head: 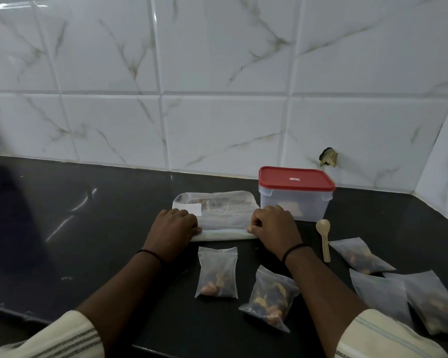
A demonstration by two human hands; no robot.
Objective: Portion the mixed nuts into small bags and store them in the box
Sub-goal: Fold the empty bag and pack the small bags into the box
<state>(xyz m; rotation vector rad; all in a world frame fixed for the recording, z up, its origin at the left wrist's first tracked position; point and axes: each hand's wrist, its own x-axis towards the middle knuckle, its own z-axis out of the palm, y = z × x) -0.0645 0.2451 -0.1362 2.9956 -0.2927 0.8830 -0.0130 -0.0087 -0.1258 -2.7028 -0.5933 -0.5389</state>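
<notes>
No text can be read. The red lid of the box, right of centre, bears a small white mark, too small to make out. Faint print on the large bag at centre is blurred.

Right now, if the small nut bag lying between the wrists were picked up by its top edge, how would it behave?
The small nut bag would probably hang floppy: its film looks thin and wrinkled. The nuts sit bunched low, so it should hang bottom-heavy. It likely feels light, being only partly filled.
</notes>
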